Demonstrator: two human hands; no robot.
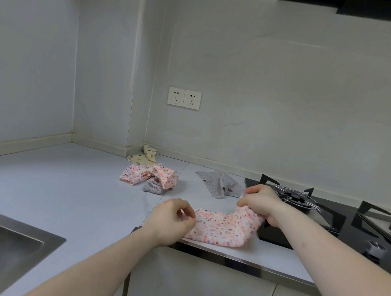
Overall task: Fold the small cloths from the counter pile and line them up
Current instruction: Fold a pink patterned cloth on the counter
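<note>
**Both hands hold a pink cloth at the counter edge**

Head view: the left hand pinches one end of the pink dotted cloth, and the right hand grips the other end. The cloth lies on the counter, just left of the gas stove. Further left of the stove lie the grey cloth, the pile and a cream cloth.

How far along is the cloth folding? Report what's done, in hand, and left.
Done: nothing clearly folded or lined up yet.
In hand: the left hand and right hand each grip an end of a pink spotted cloth at the counter's front edge.
Left: the pink-and-grey pile, the grey cloth near the stove, and the cream cloth in the corner.
</note>
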